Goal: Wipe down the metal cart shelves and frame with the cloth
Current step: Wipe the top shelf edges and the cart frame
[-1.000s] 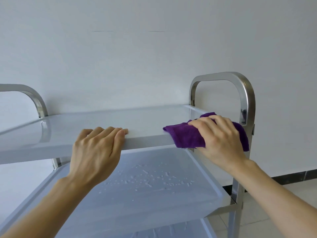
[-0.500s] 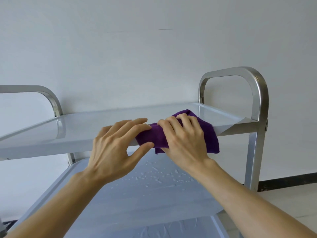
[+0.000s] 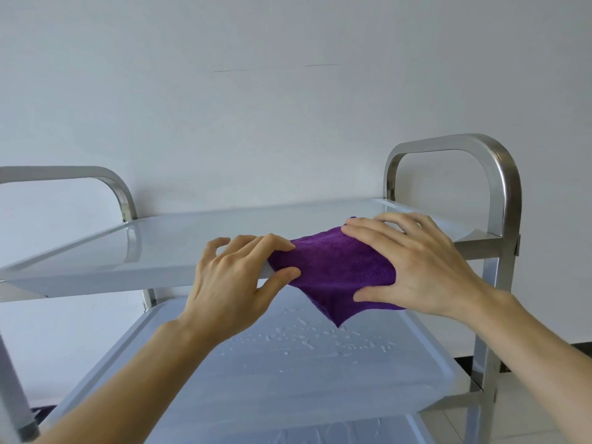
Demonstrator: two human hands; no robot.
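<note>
Purple cloth drapes over the front edge of the cart's top shelf, one corner hanging toward the wet middle shelf. Her right hand presses it flat with fingers spread, while the left hand pinches its left edge between thumb and fingers.

Both bare forearms are reaching forward and up from the lower edge of the view, the left from seven o'clock, the right from four o'clock. The left hand is pinching with thumb and forefinger at its two o'clock side, the other fingers curling loosely. The right hand is lying palm down, fingers spreading toward ten o'clock, thumb stretching out toward nine o'clock, wrist bending slightly.
</note>
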